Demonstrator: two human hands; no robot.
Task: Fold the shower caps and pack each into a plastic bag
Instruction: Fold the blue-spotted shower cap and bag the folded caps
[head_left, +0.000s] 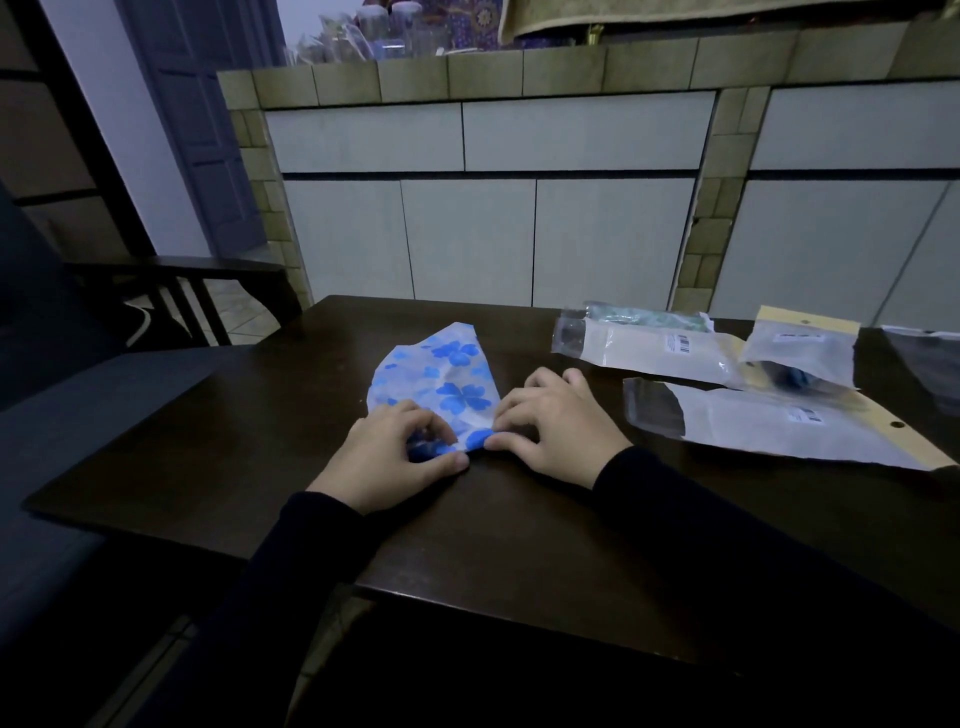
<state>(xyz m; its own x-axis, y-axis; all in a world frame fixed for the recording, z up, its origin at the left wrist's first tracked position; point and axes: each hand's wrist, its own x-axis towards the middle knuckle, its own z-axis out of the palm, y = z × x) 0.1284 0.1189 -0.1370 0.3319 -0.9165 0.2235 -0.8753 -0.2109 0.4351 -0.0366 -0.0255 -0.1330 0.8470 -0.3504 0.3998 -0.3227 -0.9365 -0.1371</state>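
Shower cap (441, 384) flat on table (208, 441), near corner pinched by left hand (387, 460) and right hand (553, 423), fingertips nearly meeting. Risk: slick film springing open on release, crease lost. Right of fingers: nearest plastic bag (769, 421) apparently empty; far bags (654, 348) partly filled, contents unclear.

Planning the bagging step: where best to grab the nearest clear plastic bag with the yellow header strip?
Probably at its open clear mouth end, coming from the left: that end faces the hands and blue-flowered shower cap, while the yellow punched header closes the far right end.
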